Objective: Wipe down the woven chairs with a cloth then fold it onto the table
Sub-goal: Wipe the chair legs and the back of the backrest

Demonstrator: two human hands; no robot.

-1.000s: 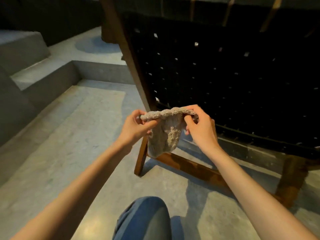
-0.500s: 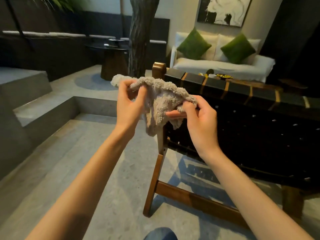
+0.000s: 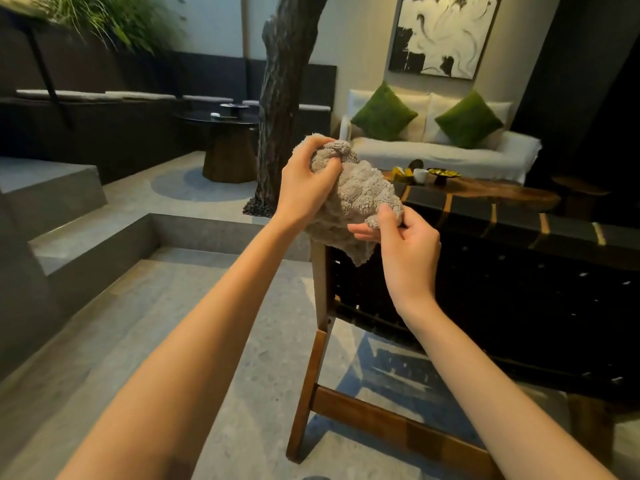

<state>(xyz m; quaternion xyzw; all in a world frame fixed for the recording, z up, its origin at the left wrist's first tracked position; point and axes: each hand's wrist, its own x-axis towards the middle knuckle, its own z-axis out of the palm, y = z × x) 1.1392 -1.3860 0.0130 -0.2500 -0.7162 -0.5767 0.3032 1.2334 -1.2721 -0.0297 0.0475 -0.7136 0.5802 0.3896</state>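
While my left hand [image 3: 308, 183] grips the bunched cloth [image 3: 353, 199] up top, my right hand [image 3: 401, 237] pinches its lower corner, just above the woven chair [image 3: 485, 289].

The cloth [image 3: 353, 202] is held over the top left corner of the chair [image 3: 485, 306], which stands near right. The left hand [image 3: 304, 188] grips the cloth's upper part; the right hand [image 3: 405, 244] pinches its lower right edge. Behind the chair: a table [image 3: 502, 194] bearing a cup [image 3: 420, 174]. Farther back: a sofa [image 3: 433, 150]. Left of the table: a trunk [image 3: 284, 98]. Far left: a round table [image 3: 225, 133]. Near left: steps [image 3: 86, 244].
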